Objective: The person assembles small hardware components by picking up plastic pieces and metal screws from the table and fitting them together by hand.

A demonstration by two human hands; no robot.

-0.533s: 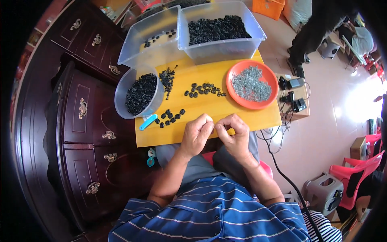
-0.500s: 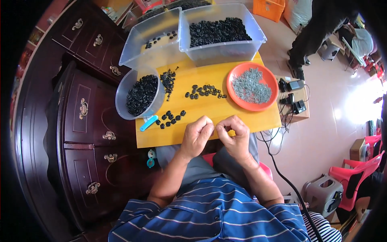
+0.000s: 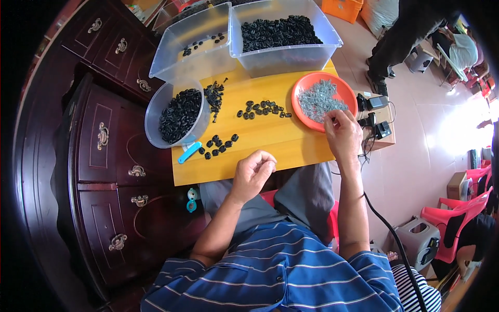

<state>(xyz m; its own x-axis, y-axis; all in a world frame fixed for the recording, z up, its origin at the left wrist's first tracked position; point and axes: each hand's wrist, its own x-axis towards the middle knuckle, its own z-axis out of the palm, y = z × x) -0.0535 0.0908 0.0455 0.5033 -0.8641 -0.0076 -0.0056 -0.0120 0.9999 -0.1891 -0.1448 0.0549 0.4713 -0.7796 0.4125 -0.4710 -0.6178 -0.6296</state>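
Note:
Above the table's near edge, my left hand (image 3: 251, 177) is closed with thumb and forefinger pressed together; whatever it pinches is too small or hidden to make out. My right hand (image 3: 345, 138) is over the near right rim of an orange-red plate (image 3: 305, 120), its fingers curled and bunched by a heap of small silvery metal pins (image 3: 318, 101). Whether a pin is between those fingertips is hidden. Left of the plate lies a loose group of small black round parts (image 3: 264, 108). Another cluster of black parts (image 3: 222, 148) sits nearer my left hand.
On the yellow table (image 3: 291, 148) stand a round clear tub (image 3: 150, 122) of black parts, black screws (image 3: 214, 99) and a light-blue handled tool (image 3: 189, 152). Two clear bins (image 3: 286, 54) are at the back. Dark drawers (image 3: 99, 166) flank the left; power adapters (image 3: 382, 130) lie right.
My right hand has left my left hand and moved right and forward to the plate of pins. My left hand stays pinched in nearly the same place. The view has shifted slightly.

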